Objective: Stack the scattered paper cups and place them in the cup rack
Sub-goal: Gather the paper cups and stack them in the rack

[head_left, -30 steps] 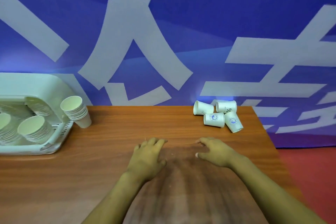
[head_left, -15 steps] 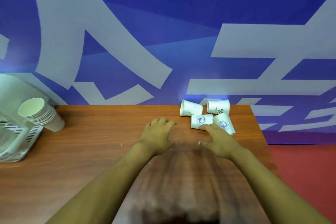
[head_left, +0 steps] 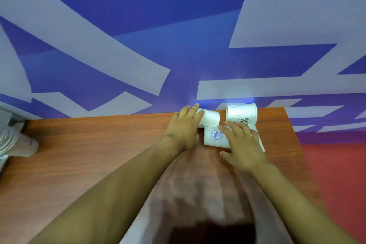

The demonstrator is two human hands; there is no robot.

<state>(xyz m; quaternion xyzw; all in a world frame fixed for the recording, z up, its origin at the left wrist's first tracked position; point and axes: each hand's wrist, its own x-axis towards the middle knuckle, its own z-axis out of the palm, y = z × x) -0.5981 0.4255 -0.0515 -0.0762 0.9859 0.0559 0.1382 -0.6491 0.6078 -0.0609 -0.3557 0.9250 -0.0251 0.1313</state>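
Left hand point(head_left: 185, 127) lay fingers-straight over the rear cup point(head_left: 210, 118); right hand point(head_left: 242, 143), fingers spread, apparently rested ungripping on the sideways front cup point(head_left: 214, 137).

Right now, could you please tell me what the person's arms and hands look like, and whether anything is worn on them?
Both forearms are bare up to the lower edge of the picture: no sleeves show. The left hand and the right hand carry no gloves, and no watch, band or ring can be seen. No markings are visible on either arm.
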